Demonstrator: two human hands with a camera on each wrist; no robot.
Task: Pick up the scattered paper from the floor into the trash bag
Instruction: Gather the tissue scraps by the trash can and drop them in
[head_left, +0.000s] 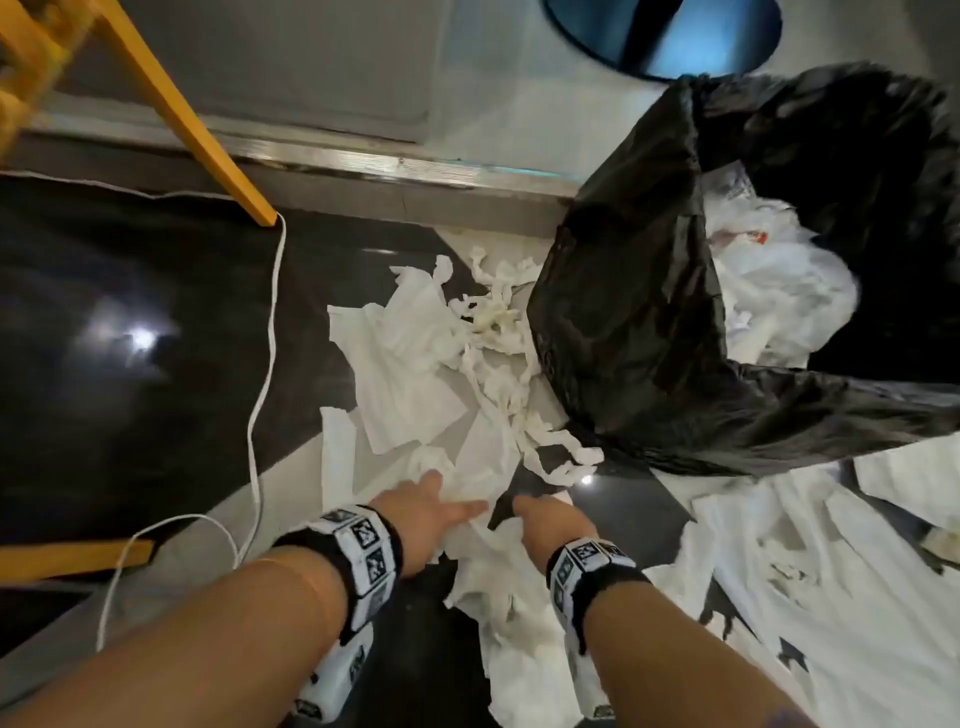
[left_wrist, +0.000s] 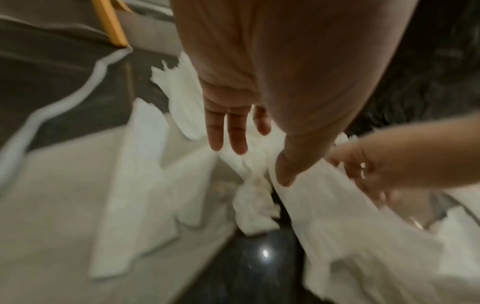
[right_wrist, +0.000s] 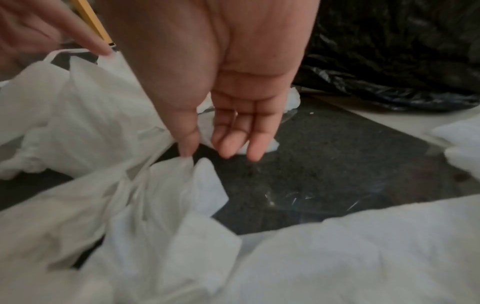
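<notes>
White paper towels and twisted strips (head_left: 415, 374) lie scattered on the dark floor. To the right of them the black trash bag (head_left: 649, 338) stands open, with white paper (head_left: 769, 280) inside it. My left hand (head_left: 447, 499) reaches down over a crumpled sheet (left_wrist: 249, 197), fingers straight and spread, its thumb tip touching the paper. My right hand (head_left: 524, 506) hovers just right of it, fingers extended. The right thumb (right_wrist: 187, 148) brushes the top edge of a raised sheet (right_wrist: 166, 195). Neither hand grips anything.
A white cable (head_left: 265, 364) snakes across the floor on the left, past a yellow chair leg (head_left: 197, 130). More large white sheets (head_left: 831, 597) cover the floor at lower right. A metal threshold strip (head_left: 363, 166) runs along the back.
</notes>
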